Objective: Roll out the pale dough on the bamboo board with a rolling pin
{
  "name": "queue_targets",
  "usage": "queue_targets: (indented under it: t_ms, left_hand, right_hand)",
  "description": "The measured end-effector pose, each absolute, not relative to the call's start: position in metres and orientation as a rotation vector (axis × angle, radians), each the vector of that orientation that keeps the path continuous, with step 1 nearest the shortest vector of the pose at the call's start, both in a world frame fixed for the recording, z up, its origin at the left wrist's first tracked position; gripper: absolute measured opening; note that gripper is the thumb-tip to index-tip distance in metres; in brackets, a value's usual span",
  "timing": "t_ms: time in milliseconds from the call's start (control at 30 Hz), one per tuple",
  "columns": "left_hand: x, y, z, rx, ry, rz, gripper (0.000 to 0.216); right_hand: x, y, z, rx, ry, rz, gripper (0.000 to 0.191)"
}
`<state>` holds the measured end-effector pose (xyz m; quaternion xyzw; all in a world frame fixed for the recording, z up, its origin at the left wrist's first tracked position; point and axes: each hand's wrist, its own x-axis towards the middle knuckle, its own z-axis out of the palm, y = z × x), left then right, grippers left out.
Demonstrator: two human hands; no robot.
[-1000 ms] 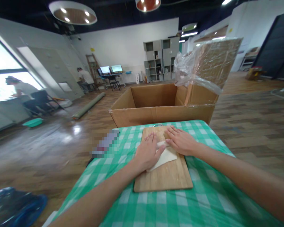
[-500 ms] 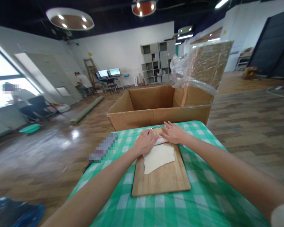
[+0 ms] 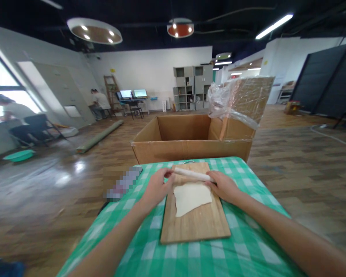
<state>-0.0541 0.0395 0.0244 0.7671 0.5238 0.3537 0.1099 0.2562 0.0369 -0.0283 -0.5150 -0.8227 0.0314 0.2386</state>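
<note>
Writing: none readable; a pixelated patch covers something at the worktop's far left edge, contents not recoverable.
Left hand: left hand curled around the left end of a thin pale rolling pin, fingers wrapped over it, thumb side toward the board.
Right hand: right hand closed over the pin's right end, which is hidden under the fingers.
Rolling pin: held level across the far part of the cutting board, just at the far edge of the dough; whether it touches the dough cannot be told.
Dough: flat pale dough sheet, irregular outline, lying on the board between the two hands, nearer the far end than the near end.
Cutting board: light wood, long side running away from the viewer, resting on the worktop, which has a green-and-white check cloth.
Beyond the worktop: open cardboard box just behind the far edge; its right flap stands up, wrapped in crumpled clear plastic film.
Floor: wood planks; a rolled mat lies at left, a green basin farther left.
Background: grey shelving unit against the far wall; two lit monitors, screen content too small to read; a seated person near them; another person at the bright window on the left.
Cut off: both forearms leave the lower edge; a dark blue object at the lower left corner is too clipped to identify.
Hard to make out: a small metal loop at the board's far end, mostly behind the pin.
</note>
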Motion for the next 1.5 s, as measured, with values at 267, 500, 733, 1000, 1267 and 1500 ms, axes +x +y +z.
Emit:
queue_targets:
  t_ms: [267,500,733,1000,1267,1500]
  left_hand:
    - [-0.037,0.019,0.006,2.312,1.592,0.599,0.053]
    - [-0.031,0.03,0.02,2.064,1.68,0.313,0.057]
    - [-0.022,0.048,0.041,2.21,1.531,0.208,0.024]
    - [-0.016,0.025,0.048,1.706,1.401,0.529,0.039]
    - [-0.017,-0.042,0.026,0.935,1.343,0.988,0.017]
    - [-0.021,-0.098,0.023,0.801,1.355,0.817,0.022]
  right_hand:
    - [0.271,0.047,-0.04,-1.587,-1.889,-0.095,0.033]
    - [0.273,0.046,-0.042,-1.621,-2.02,-0.153,0.03]
    - [0.271,0.039,-0.033,-1.625,-2.053,-0.103,0.028]
    - [0.269,0.031,-0.02,-1.596,-2.077,-0.074,0.027]
    - [0.268,0.03,-0.02,-1.58,-2.102,-0.054,0.026]
    - [0.267,0.026,-0.021,-1.579,-2.195,-0.09,0.028]
